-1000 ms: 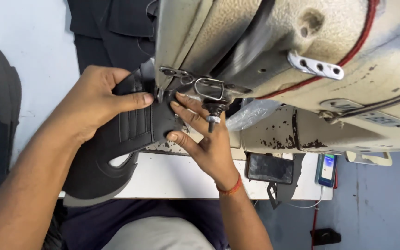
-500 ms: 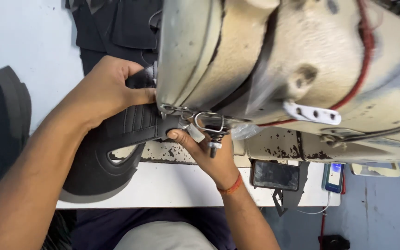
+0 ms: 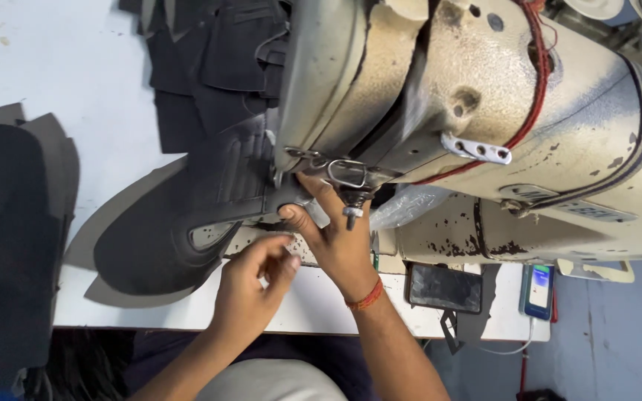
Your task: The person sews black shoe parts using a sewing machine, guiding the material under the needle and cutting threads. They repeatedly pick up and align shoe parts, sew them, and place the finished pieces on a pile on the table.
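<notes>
A black shoe upper (image 3: 172, 230) with a ribbed panel and an oval opening lies on the white table (image 3: 76, 67), its right end tucked under the head of a worn cream sewing machine (image 3: 484, 96). My right hand (image 3: 336, 241), a red thread band on its wrist, pinches that end of the upper just below the presser foot (image 3: 349, 212). My left hand (image 3: 250, 286) hovers at the table's front edge beside my right wrist, fingers curled toward the thumb. Whether it holds anything is unclear.
A stack of black cut pieces (image 3: 9, 223) lies at the left edge, and more dark pieces (image 3: 217, 59) are heaped at the back. A phone with a lit screen (image 3: 538, 288) and a dark flat device (image 3: 443, 288) rest at the front right. Clear plastic (image 3: 403, 208) sits under the machine arm.
My left hand has come off the top of the black upper and drawn back to the front edge by my right wrist. My right hand stays at the presser foot.
</notes>
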